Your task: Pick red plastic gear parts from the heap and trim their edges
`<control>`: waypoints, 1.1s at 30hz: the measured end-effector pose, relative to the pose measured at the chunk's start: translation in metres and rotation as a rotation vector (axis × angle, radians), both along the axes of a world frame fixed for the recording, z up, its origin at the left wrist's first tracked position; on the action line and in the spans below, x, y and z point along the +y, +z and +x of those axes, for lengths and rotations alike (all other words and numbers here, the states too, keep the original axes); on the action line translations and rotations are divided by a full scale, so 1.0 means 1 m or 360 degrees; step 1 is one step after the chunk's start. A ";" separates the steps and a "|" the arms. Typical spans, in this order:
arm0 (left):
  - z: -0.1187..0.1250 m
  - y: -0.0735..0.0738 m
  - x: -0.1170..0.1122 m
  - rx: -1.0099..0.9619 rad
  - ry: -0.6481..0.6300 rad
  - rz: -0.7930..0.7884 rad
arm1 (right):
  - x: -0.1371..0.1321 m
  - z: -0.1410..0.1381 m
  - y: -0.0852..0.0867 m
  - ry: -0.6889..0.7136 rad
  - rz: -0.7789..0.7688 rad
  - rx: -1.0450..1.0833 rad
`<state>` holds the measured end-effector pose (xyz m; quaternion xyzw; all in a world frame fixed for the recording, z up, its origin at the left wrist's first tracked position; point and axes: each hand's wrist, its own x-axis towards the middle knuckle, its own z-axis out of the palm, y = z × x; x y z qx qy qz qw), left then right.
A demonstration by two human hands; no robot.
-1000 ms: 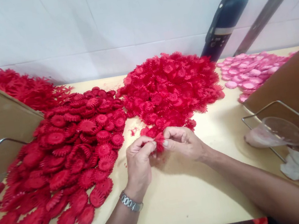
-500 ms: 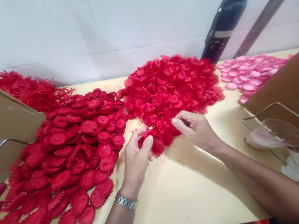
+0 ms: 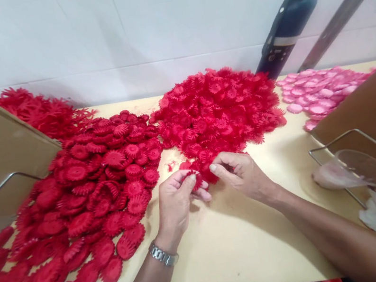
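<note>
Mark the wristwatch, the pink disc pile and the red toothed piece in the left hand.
Wristwatch (image 3: 163,255): head view, metal band.
Pink disc pile (image 3: 321,88): head view, middle.
Red toothed piece (image 3: 198,179): head view, exposed edge.

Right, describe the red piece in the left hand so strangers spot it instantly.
On the pale table, find the middle red heap. In front of it, the left hand, with a silver watch at its wrist, holds a jagged-edged red piece. Unlike the loose ones heaped around, this one is held.
</note>
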<state>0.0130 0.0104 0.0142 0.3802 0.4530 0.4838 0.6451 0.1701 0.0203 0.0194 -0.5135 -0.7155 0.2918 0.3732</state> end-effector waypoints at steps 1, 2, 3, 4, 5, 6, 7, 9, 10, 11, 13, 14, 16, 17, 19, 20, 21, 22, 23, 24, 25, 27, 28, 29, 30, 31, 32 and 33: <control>0.000 0.000 -0.001 0.0016 -0.0011 0.0001 | 0.000 -0.001 0.000 0.0009 0.0000 -0.0003; 0.000 0.000 -0.001 0.0032 -0.0024 0.0001 | -0.001 -0.001 0.000 0.0014 0.0003 -0.0007; 0.001 0.000 -0.002 0.0047 -0.0042 -0.0002 | -0.001 -0.001 0.000 0.0018 0.0007 -0.0009; 0.000 -0.001 -0.003 0.0061 -0.0058 -0.0008 | -0.001 -0.001 0.000 0.0021 0.0012 -0.0006; 0.000 -0.001 -0.003 0.0077 -0.0065 -0.0012 | -0.001 -0.001 0.000 0.0027 0.0015 -0.0002; 0.000 -0.002 -0.003 0.0096 -0.0060 -0.0012 | -0.001 -0.001 0.000 0.0032 0.0020 0.0006; -0.001 -0.003 -0.003 0.0120 -0.0047 -0.0011 | -0.001 -0.001 0.000 0.0041 0.0021 0.0014; -0.001 -0.005 -0.003 0.0174 -0.0002 -0.0006 | -0.002 -0.001 0.000 0.0061 0.0025 0.0044; -0.002 -0.006 -0.003 0.0205 0.0023 0.0001 | -0.003 -0.001 0.001 0.0076 0.0023 0.0069; -0.002 -0.007 -0.003 0.0237 0.0041 0.0015 | -0.004 -0.002 0.001 0.0094 0.0015 0.0099; -0.001 -0.009 -0.004 0.0306 0.0052 0.0079 | -0.006 -0.004 0.002 0.0142 0.0005 0.0170; 0.000 -0.009 -0.004 0.0337 0.0049 0.0120 | -0.007 -0.005 0.002 0.0170 0.0008 0.0201; 0.002 -0.009 -0.005 0.0377 0.0021 0.0177 | -0.009 -0.009 0.002 0.0250 0.0030 0.0246; 0.002 -0.009 -0.006 0.0392 0.0000 0.0183 | -0.010 -0.010 0.002 0.0297 0.0042 0.0259; 0.003 -0.008 -0.007 0.0428 -0.0053 0.0165 | -0.010 -0.012 0.000 0.0353 0.0062 0.0259; 0.002 -0.007 -0.007 0.0452 -0.0088 0.0159 | -0.009 -0.012 -0.001 0.0349 0.0076 0.0245; 0.002 -0.006 -0.008 0.0469 -0.0127 0.0166 | -0.009 -0.012 -0.001 0.0321 0.0095 0.0224; 0.001 -0.005 -0.008 0.0478 -0.0178 0.0179 | -0.008 -0.011 -0.002 0.0283 0.0120 0.0191; 0.000 -0.004 -0.007 0.0477 -0.0239 0.0190 | -0.007 -0.011 -0.003 0.0245 0.0159 0.0151; 0.000 -0.003 -0.007 0.0472 -0.0304 0.0191 | -0.007 -0.010 -0.004 0.0216 0.0207 0.0106; -0.001 -0.002 -0.007 0.0469 -0.0361 0.0180 | -0.006 -0.009 -0.005 0.0192 0.0264 0.0057; -0.001 0.000 -0.006 0.0464 -0.0426 0.0108 | -0.004 -0.007 -0.008 0.0133 0.0403 -0.0055; -0.001 0.001 -0.006 0.0458 -0.0436 0.0057 | -0.004 -0.007 -0.010 0.0098 0.0488 -0.0113; 0.000 0.001 -0.006 0.0441 -0.0436 0.0009 | -0.003 -0.007 -0.011 0.0062 0.0581 -0.0167; 0.000 0.002 -0.006 0.0415 -0.0435 -0.0032 | -0.003 -0.006 -0.013 0.0040 0.0675 -0.0223; 0.001 0.002 -0.006 0.0386 -0.0435 -0.0065 | -0.002 -0.006 -0.014 0.0035 0.0766 -0.0281; 0.001 0.002 -0.006 0.0360 -0.0441 -0.0092 | -0.001 -0.006 -0.016 0.0048 0.0845 -0.0342; 0.001 0.001 -0.005 0.0344 -0.0446 -0.0110 | -0.001 -0.006 -0.017 0.0074 0.0908 -0.0402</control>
